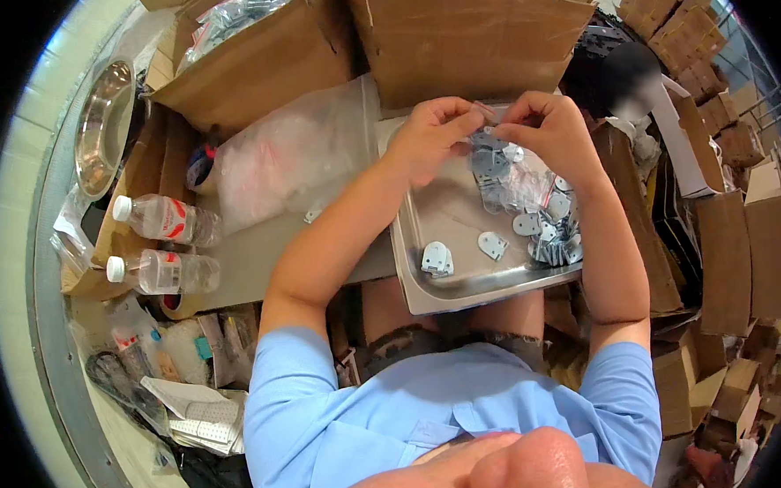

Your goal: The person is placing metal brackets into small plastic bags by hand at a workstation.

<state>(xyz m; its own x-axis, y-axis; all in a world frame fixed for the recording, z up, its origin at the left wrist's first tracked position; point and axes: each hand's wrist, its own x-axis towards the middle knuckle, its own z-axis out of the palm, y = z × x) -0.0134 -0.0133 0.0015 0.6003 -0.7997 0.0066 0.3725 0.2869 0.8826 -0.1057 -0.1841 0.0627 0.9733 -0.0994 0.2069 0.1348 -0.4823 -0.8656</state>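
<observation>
Over the far part of a metal tray (409, 276), both my hands pinch the top edge of a small clear plastic bag (500, 175). Grey metal plates with holes show inside it. My left hand (431, 136) has its thumb and fingers pressed together at the bag's left corner; my right hand (551, 133) closes on the right corner. Whether the bag's mouth is sealed cannot be made out. Beneath my right forearm lies a pile of rounded metal plates (557, 239). A short stack of plates (436, 259) and a single plate (492, 244) lie nearer to me.
Left of the tray lies a large clear bag (294, 155) of small plastic bags. Two water bottles (166, 220) lie on their sides farther left, below a steel basin (105, 127). Cardboard boxes (476, 45) line the far side, and more boxes (734, 253) crowd the right.
</observation>
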